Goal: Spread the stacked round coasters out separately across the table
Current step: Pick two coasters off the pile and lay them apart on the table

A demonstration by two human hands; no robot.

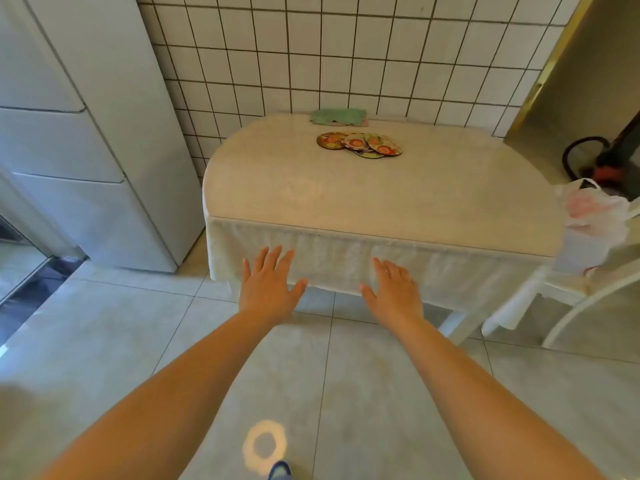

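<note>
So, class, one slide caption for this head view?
Two open hands, left hand and right hand, held before a table bearing overlapping coasters.

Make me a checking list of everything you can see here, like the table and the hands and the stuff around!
Surface: table under a pale cloth, mostly bare.
Job's things: round coasters overlapping in one cluster near the far edge, not yet spread.
Clutter: green cloth at the wall side.
Hands: left hand and right hand open, empty, in front of the near table edge.
Cables: dark loop on the floor at right, unclear what it is.
Surroundings: white fridge left, tiled wall behind, chair with plastic bag right.
</note>
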